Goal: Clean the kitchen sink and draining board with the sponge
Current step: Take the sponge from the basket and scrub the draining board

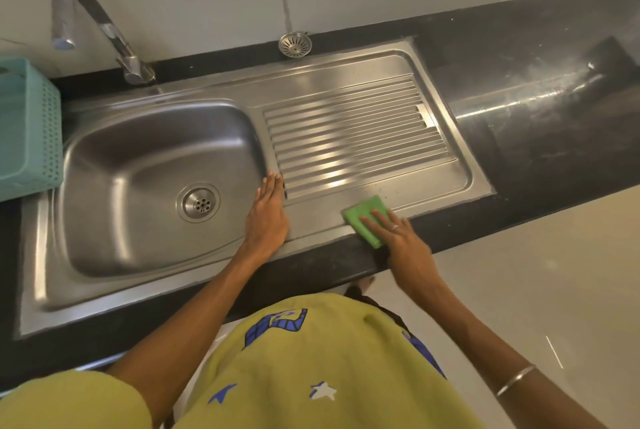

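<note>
Right hand (398, 238): flat, fingers straight, pressing the green sponge (367, 219) on the draining board (353, 131), lower middle.
Left hand (268, 210): flat and wide beside the sink (138, 169).

Black countertop (540, 138) with inset steel sink (145, 165), teal basket (27, 131), loose strainer (295, 44).

The right hand (403, 241) pressed flat on a green sponge (363, 217) at the front edge of the steel draining board (353, 131). The left hand (268, 212) rested open between the board and the sink (138, 186), near the tap (104, 30), a loose strainer (295, 44) and a teal basket (27, 127).
</note>
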